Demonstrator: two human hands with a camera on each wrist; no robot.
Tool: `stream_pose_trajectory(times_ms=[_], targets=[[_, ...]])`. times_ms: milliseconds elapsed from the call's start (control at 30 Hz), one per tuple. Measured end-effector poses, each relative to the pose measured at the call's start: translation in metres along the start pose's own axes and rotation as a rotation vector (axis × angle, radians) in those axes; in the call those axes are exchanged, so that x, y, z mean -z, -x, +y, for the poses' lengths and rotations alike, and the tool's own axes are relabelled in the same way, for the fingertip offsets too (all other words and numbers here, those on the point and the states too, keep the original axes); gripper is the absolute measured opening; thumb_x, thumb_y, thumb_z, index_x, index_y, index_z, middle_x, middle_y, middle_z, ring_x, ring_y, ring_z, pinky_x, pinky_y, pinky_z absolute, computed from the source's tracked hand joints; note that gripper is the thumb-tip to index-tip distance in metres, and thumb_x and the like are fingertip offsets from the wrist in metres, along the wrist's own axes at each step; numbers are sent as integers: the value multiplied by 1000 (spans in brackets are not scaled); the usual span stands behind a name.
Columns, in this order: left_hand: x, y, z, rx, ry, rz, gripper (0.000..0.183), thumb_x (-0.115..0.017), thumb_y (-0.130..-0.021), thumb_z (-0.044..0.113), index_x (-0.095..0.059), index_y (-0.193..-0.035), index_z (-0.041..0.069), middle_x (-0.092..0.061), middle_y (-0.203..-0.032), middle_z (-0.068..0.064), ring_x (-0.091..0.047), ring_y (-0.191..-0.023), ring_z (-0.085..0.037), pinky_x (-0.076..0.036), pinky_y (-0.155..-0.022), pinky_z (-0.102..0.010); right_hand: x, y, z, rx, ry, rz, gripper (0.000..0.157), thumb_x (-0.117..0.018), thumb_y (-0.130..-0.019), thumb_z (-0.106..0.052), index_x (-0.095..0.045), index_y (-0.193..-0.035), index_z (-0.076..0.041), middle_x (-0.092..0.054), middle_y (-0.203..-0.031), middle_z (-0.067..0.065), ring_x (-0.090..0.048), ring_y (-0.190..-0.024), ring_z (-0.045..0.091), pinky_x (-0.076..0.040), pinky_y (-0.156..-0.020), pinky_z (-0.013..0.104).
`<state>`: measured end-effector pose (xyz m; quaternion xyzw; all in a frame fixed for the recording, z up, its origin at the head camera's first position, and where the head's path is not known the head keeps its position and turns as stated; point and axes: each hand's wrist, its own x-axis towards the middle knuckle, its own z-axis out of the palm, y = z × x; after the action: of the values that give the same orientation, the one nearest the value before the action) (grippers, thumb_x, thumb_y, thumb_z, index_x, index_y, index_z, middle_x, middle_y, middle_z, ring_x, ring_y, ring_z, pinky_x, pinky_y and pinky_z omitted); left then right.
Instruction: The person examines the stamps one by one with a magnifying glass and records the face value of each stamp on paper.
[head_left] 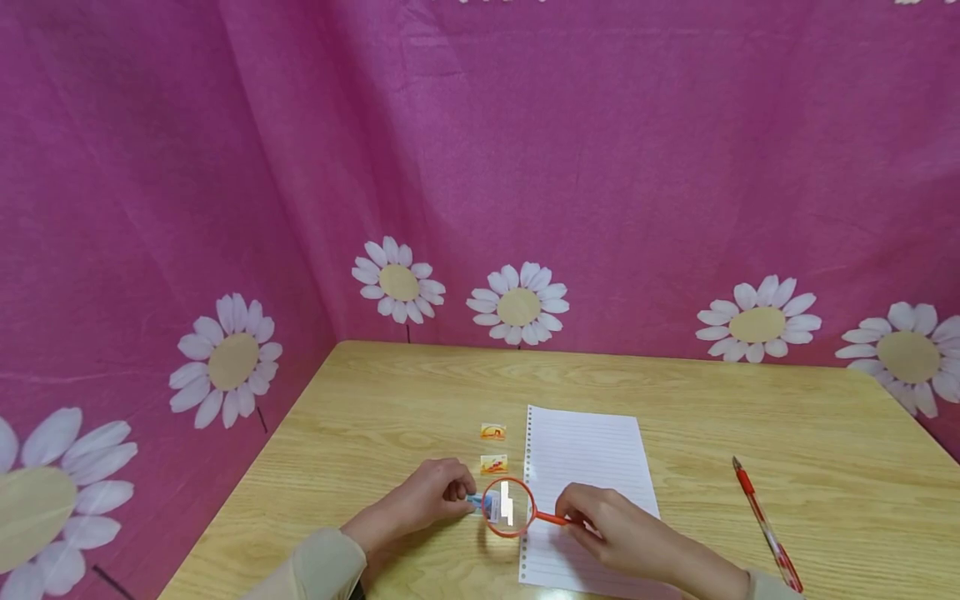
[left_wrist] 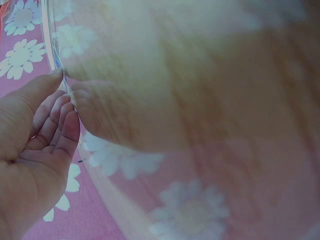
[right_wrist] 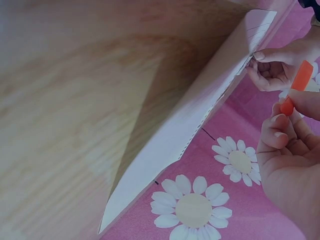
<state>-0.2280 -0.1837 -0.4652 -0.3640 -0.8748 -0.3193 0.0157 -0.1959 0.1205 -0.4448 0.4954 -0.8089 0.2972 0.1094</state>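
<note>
My right hand (head_left: 611, 525) grips the orange handle of a magnifying glass (head_left: 550, 517), its round lens tilted to the left. In the right wrist view the handle (right_wrist: 301, 77) sits between thumb and curled fingers. Under the lens lies a small blue stamp-like slip (head_left: 477, 502), partly covered by the rim and a bright glare. My left hand (head_left: 431, 496) pinches that slip's left edge between thumb and fingertips, close over the table. The left wrist view shows the thumb (left_wrist: 56, 74) right at a sliver of blue.
Two small yellow-and-red stamp-like slips (head_left: 493, 464) lie in a column behind the blue one. A lined sheet (head_left: 585, 458) with punched holes lies under my right hand. Further right is a red pen (head_left: 765, 521). A pink flowered cloth (head_left: 600, 167) hangs behind the wooden table (head_left: 420, 375).
</note>
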Motion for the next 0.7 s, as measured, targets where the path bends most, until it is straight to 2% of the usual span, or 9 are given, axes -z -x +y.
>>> stream_pose_trajectory(times_ms=[67,100,200,300,700], targets=[[0,-1,0,17,-5,-7,12,-76,-84,10,-66,-86,4,-59,-76,-2,-49,-70,3,-45,-63,-14,0,0,0,2,4,1,14,-66,-89,-3,-58,-91,-14,-54,-79,-12,-42,-71,-9,-38,-62,5],[2,-1,4,57,9,-18,13,-77,-82,8,-66,-86,3,-60,-76,-4,-49,-70,3,-46,-64,-14,0,0,0,3,7,4,16,-67,-87,-1,-58,-91,-14,-54,-79,-12,-42,-71,-9,-38,-62,5],[2,-2,6,101,-7,-37,12,-77,-82,9,-67,-87,4,-61,-77,-3,-51,-70,1,-46,-65,-14,-1,0,-1,4,16,11,21,-69,-83,2,-57,-90,-14,-54,-79,-12,-42,-71,-9,-38,-63,5],[3,-3,8,118,-24,-44,13,-77,-83,11,-67,-87,5,-62,-78,-3,-51,-71,0,-45,-65,-13,0,0,0,7,23,19,23,-69,-83,3,-57,-91,-14,-55,-80,-12,-43,-72,-9,-38,-63,5],[1,-2,5,108,-37,-32,13,-78,-81,8,-67,-86,5,-61,-76,-3,-50,-70,0,-45,-65,-13,3,5,1,-17,4,34,21,-68,-84,2,-57,-90,-15,-54,-77,-11,-42,-70,-9,-38,-60,7]])
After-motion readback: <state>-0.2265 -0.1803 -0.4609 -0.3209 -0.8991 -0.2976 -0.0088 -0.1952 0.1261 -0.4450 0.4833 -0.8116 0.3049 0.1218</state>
